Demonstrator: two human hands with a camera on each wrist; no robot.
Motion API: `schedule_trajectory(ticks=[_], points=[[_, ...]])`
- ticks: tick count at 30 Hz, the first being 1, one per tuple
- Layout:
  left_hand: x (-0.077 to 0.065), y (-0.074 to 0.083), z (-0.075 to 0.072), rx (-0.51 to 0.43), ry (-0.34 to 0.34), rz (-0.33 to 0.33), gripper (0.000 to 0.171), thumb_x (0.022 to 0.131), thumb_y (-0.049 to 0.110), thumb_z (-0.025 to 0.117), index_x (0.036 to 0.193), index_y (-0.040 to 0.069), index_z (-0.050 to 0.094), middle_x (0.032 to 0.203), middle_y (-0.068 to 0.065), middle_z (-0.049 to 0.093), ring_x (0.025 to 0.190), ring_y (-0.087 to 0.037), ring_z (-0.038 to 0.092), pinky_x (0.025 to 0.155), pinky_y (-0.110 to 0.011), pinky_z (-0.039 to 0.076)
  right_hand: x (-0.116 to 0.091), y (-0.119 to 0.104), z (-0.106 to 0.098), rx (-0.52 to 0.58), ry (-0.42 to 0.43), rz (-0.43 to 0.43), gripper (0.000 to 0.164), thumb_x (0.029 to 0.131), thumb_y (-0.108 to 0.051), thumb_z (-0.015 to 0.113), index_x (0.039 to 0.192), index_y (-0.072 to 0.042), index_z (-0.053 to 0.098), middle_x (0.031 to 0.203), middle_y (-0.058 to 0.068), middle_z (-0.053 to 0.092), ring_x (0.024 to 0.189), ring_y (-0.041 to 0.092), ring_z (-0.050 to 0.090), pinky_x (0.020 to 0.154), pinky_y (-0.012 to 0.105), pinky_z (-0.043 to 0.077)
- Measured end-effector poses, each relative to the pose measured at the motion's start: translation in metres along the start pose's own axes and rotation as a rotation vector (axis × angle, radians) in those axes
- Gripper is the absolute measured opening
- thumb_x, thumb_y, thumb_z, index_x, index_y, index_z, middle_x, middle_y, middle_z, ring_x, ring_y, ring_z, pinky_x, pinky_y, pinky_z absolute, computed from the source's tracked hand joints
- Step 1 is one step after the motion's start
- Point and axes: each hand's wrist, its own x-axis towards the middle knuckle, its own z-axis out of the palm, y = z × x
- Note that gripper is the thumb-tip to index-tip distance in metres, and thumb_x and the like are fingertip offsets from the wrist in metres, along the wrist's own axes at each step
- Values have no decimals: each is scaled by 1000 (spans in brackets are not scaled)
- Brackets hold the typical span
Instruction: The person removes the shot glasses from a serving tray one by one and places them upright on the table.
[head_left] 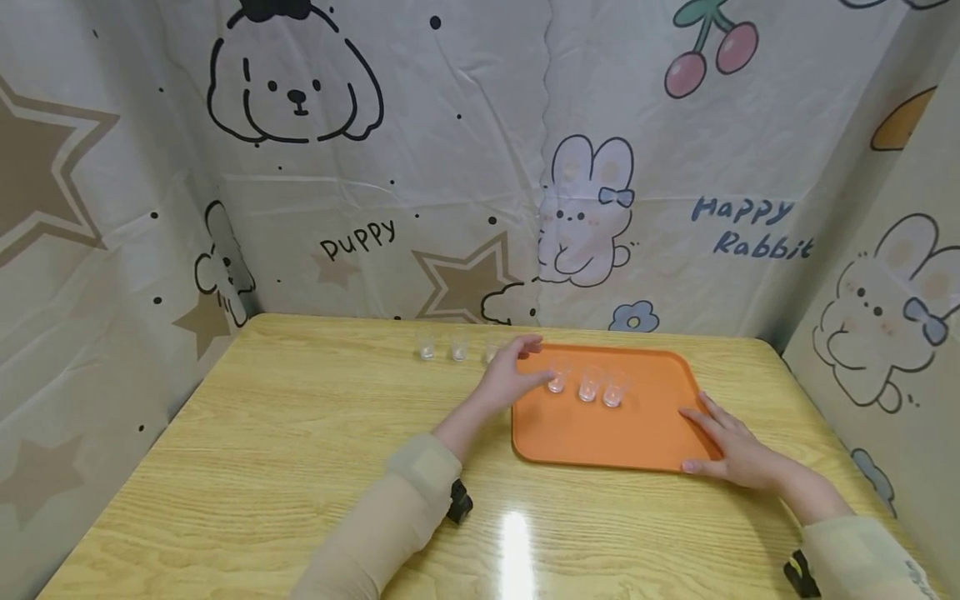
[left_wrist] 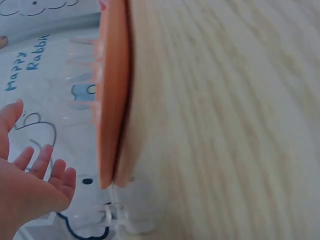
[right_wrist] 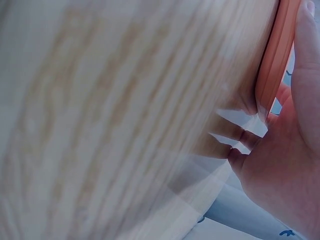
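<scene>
My left hand point(head_left: 512, 379) hovers over the left edge of the orange tray point(head_left: 637, 437), fingers loosely spread and holding nothing. Its thumb points toward the nearest of three small clear cups on the tray: a left cup point(head_left: 556, 382), a middle cup point(head_left: 588, 387) and a right cup point(head_left: 612, 392). In the left wrist view, the hand point(left_wrist: 37, 185) appears apart from the tray rim point(left_wrist: 114, 90). At the tray's right end, my right hand point(head_left: 738, 446) rests on the edge with fingers extended. The right wrist view shows its thumb point(right_wrist: 307, 60) along the rim.
Behind and left of the tray, more clear cups stand in a row on the wooden table point(head_left: 300, 433): one cup point(head_left: 426, 348), another cup point(head_left: 458, 348) and a third cup point(head_left: 491, 350) partly behind my left hand. A patterned cloth point(head_left: 450, 167) hangs around the table.
</scene>
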Motion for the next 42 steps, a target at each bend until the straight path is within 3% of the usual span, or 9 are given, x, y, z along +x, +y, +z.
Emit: schedule_trajectory(ticks=[9, 16, 21, 26, 42], points=[[9, -5, 17, 52, -37, -47, 61, 84, 22, 72, 138, 9, 45, 127, -9, 55, 120, -30, 47, 98, -38, 42, 1, 3, 1, -8, 6, -7, 84, 80, -37, 73, 143, 0, 31, 151, 33, 4, 130, 60, 12, 92, 76, 17], [15, -8, 25, 59, -27, -61, 49, 84, 17, 72, 127, 4, 53, 113, -10, 59, 116, -29, 51, 99, -38, 42, 2, 4, 1, 3, 3, -11, 83, 81, -36, 73, 143, -1, 31, 152, 32, 3, 130, 60, 11, 92, 76, 17], [19, -9, 28, 121, -21, -42, 41, 85, 18, 71, 121, 6, 57, 106, -7, 60, 106, -23, 55, 91, -35, 45, 2, 5, 1, 3, 2, -13, 83, 81, -35, 73, 143, -1, 30, 152, 32, 3, 130, 60, 11, 92, 76, 16], [19, -8, 29, 177, -14, -28, 32, 85, 20, 71, 112, 7, 59, 103, -7, 62, 98, -19, 56, 84, -30, 46, 2, 5, 1, -8, 8, -14, 86, 80, -35, 74, 142, 5, 30, 151, 34, 5, 129, 60, 12, 93, 75, 17], [9, 1, 20, 153, -45, -101, 31, 87, 21, 69, 111, 5, 59, 105, -4, 58, 111, -24, 52, 97, -38, 42, 2, 4, 2, -30, 24, -21, 88, 78, -34, 75, 141, 9, 30, 149, 35, 8, 129, 60, 15, 94, 74, 19]])
